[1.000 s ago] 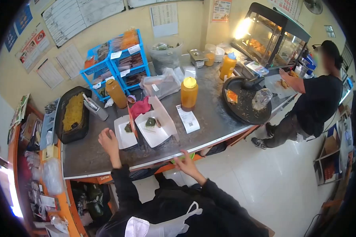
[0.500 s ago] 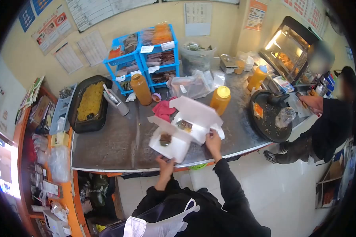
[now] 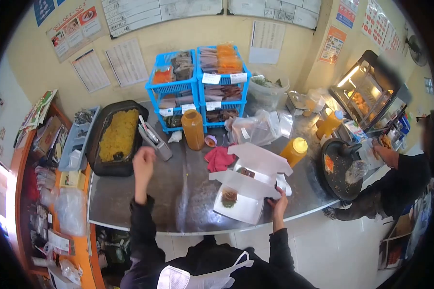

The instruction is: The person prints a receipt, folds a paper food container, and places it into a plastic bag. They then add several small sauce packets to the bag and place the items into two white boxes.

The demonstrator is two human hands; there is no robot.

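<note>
Head view: the right hand [image 3: 278, 201] grips the edge of the near open white food box [image 3: 240, 200] on the steel counter [image 3: 188, 202], at 5 o'clock. The left hand [image 3: 143, 162], fingers loosely spread and empty, reaches toward the metal utensil holder [image 3: 155, 142] at 10 o'clock, beside the black tray of yellow shreds [image 3: 115, 137].

1. Left arm in a dark sleeve, stretched forward and up, forearm near vertical in the head view.
2. Left hand [image 3: 143, 161] raised, fingers loosely curled, holding nothing, palm turned away from the camera.
3. Right arm in a dark sleeve, bent at the elbow, kept closer to the body.
4. Right hand [image 3: 278, 202] lower and nearer than the left, fingers pointing forward and up, spread slightly, grasp not clear.
5. Hands well apart.
</note>
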